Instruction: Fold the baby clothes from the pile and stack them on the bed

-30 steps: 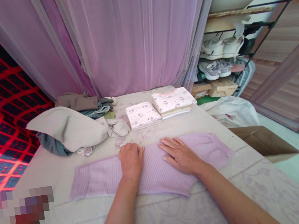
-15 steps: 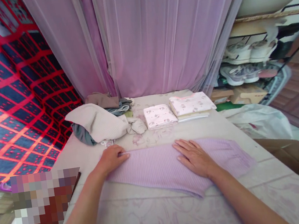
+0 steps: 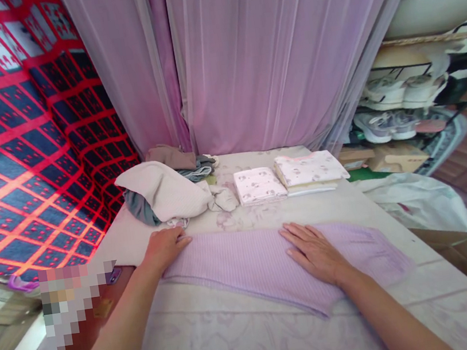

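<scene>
Lilac ribbed garment lies flat across the bed, long axis running nine to three o'clock before me, my left hand curled on its nine o'clock end, my right hand spread flat right of centre.

Two bare forearms in view, no sleeves visible anywhere up to the frame's bottom edge. Left hand bare: no glove, no ring or watch that shows. Right hand bare too, no glove, wrist plain, no bracelet seen. Fingernails short, unpainted as far as can be told. No other clothing of the person visible.
</scene>
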The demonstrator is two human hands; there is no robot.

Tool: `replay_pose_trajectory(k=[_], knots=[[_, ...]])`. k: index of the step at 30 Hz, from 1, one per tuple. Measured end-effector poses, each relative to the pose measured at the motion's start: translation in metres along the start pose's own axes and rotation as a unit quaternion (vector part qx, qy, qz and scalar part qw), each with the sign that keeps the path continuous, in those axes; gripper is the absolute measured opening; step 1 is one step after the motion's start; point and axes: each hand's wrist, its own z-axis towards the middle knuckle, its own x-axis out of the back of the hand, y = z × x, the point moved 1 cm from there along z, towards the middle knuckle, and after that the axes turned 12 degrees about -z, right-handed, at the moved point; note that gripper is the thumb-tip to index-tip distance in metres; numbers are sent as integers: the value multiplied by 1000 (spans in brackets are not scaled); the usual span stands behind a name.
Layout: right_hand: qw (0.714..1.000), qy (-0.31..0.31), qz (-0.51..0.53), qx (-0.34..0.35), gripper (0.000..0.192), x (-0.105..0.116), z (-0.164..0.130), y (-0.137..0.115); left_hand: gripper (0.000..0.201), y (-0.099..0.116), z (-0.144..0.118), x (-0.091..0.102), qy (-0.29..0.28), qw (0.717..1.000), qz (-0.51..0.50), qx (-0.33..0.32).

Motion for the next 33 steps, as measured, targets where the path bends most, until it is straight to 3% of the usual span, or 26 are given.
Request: replay_pose_trajectory(k=[12,15,18,21,24,26,30,33], knots=[[1000,26,-14,4,48,-10,-1,2,37,-24,-6,2,-22,998,-29,58],[1000,21,-20,3,48,-9,-1,2,39,-19,-4,7,-41,996,-23,82],[1000,20,-21,1,49,-9,-1,2,41,-4,-6,11,-12,996,3,85],[1000,21,-21,1,49,-11,0,2,38,22,-14,7,35,999,-11,1],[999,28,-18,0,48,-11,1,4,26,45,-28,-7,3,981,-118,-154],[999,41,-8,-7,47,-5,1,1,17,50,-41,-16,-20,961,-173,-215],[995,82,52,-16,32,25,-8,-26,12,39,-63,-27,1,960,-178,-217],[990,67,123,21,14,42,-18,-62,13,26,-70,-30,24,962,-171,-210]])
